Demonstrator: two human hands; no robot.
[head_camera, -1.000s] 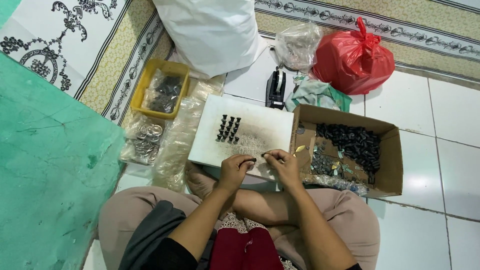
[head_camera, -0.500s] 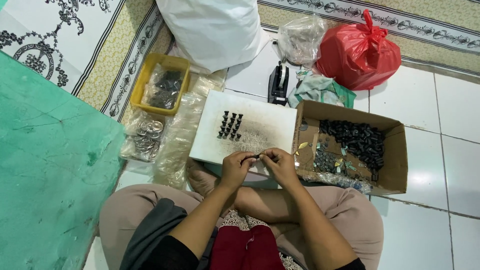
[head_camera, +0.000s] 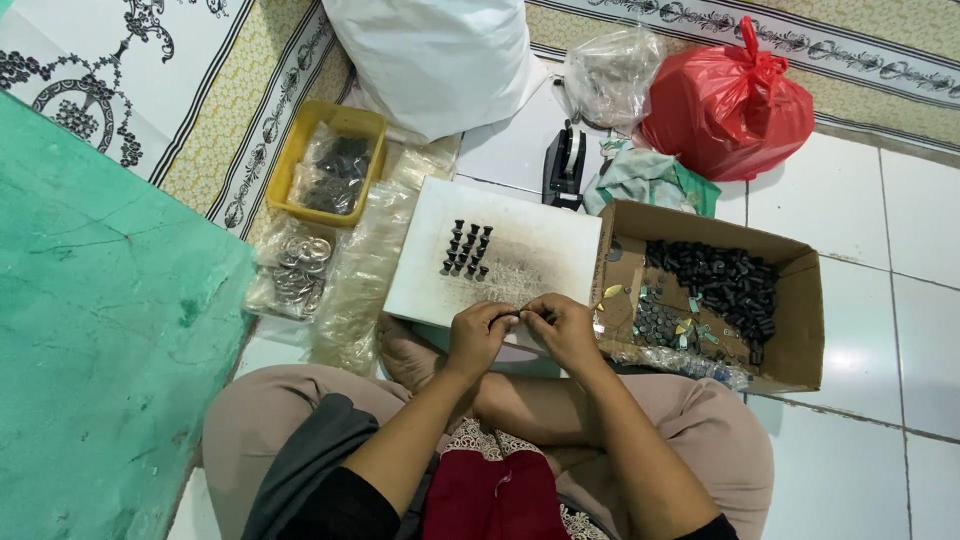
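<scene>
Cardboard box (head_camera: 790, 330) walls off right; white board (head_camera: 540, 255) front lies open.

Red bag (head_camera: 728, 100), yellow tray (head_camera: 300, 165)

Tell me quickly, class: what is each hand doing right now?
Left hand: fingers pinched shut on a small part, too small to identify.
Right hand: fingers pinched shut at the same small part, above the white board.

Head camera looks steeply down, fairly near.
</scene>
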